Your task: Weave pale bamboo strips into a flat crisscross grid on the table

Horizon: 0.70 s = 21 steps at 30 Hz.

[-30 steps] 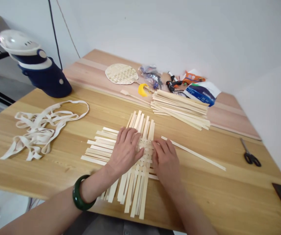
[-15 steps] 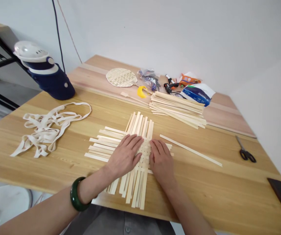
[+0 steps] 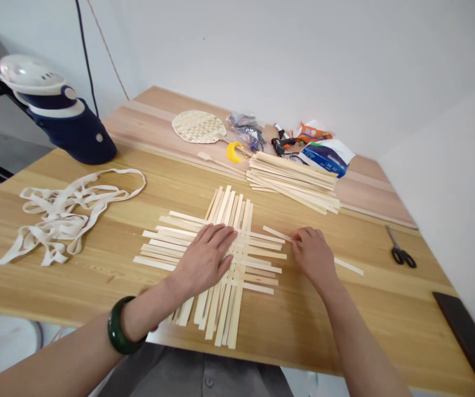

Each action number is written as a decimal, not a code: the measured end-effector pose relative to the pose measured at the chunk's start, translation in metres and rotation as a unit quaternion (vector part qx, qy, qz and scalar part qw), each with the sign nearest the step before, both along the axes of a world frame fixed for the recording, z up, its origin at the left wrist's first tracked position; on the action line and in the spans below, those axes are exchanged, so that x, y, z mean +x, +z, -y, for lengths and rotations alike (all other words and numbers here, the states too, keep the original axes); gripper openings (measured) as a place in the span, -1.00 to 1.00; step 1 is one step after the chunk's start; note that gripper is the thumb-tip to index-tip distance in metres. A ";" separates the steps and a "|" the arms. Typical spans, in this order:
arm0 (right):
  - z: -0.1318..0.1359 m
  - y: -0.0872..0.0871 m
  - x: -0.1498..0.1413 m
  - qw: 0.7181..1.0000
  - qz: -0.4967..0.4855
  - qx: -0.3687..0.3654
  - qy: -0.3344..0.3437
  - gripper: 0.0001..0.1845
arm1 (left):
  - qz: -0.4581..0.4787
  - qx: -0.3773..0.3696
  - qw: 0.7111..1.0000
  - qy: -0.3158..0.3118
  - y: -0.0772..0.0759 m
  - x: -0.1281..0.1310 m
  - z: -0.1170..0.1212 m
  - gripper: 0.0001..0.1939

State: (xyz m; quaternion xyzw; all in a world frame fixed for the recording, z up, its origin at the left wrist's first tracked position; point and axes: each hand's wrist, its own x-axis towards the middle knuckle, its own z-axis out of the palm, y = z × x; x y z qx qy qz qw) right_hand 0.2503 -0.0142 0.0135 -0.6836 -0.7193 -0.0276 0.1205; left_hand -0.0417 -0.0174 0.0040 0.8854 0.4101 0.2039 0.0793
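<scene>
A cross-shaped weave of pale bamboo strips (image 3: 241,259) lies flat on the wooden table near its front edge, loose ends pointing out on all sides. My left hand (image 3: 206,253), with a green bangle on the wrist, rests flat on the weave's left half, fingers stretched out. To the right, my right hand (image 3: 314,253) is over a single bamboo strip (image 3: 348,266), its fingers curled and closed at the strip, which still lies at table level. The palm hides the strip's middle; both ends show.
Behind the weave lies a pile of bamboo strips (image 3: 293,179). A round woven fan (image 3: 199,127), a glue gun (image 3: 281,144) and a blue tissue pack (image 3: 326,158) are at the back. Left are a tangled white cloth tape (image 3: 75,215) and a navy jug (image 3: 71,129); right, scissors (image 3: 400,253).
My right hand has left the weave and moved right onto the loose strip, uncovering the right-hand strip ends. My left hand stays on the weave. The view has shifted slightly.
</scene>
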 end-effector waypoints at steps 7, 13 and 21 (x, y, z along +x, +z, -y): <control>-0.007 0.013 0.005 0.997 0.005 -0.065 0.035 -0.92 | 0.035 -0.032 0.999 -0.012 0.021 -0.003 -0.011 -0.60; -0.009 0.022 0.000 0.994 0.028 -0.100 0.022 -0.86 | 0.095 -0.029 0.995 -0.004 0.035 0.008 -0.041 -0.72; -0.020 0.047 -0.002 0.973 -0.142 -0.165 -0.071 -0.84 | 0.204 -0.092 0.975 0.004 0.012 0.038 -0.058 -0.73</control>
